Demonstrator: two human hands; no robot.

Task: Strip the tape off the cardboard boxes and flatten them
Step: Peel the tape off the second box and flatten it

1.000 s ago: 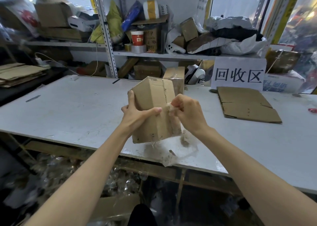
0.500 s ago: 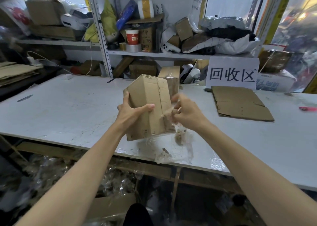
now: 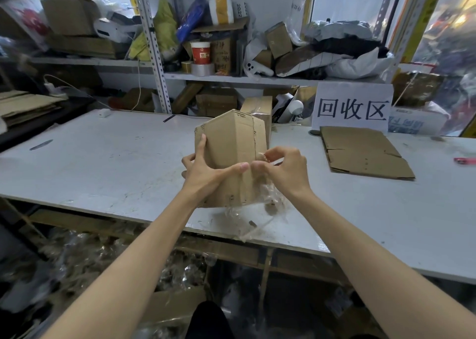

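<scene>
The left hand point(image 3: 206, 176) is gripping the cardboard box point(image 3: 229, 143), holding it tilted just above the near edge of the table point(image 3: 103, 158). The right hand point(image 3: 286, 170) is pinching clear tape point(image 3: 270, 199) at the box seam; loose tape is hanging onto the table.

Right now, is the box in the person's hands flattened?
No, the cardboard box gripped by the left hand is fully three-dimensional, the right hand pinching its tape.

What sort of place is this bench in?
Probably a parcel shop's recycling corner. A sign reading 回收区, recycling area, stands on the table, a flattened carton lies before it, and the shelves hold boxes and tape rolls. The left hand holds a cardboard box while the right hand pinches its tape.
</scene>
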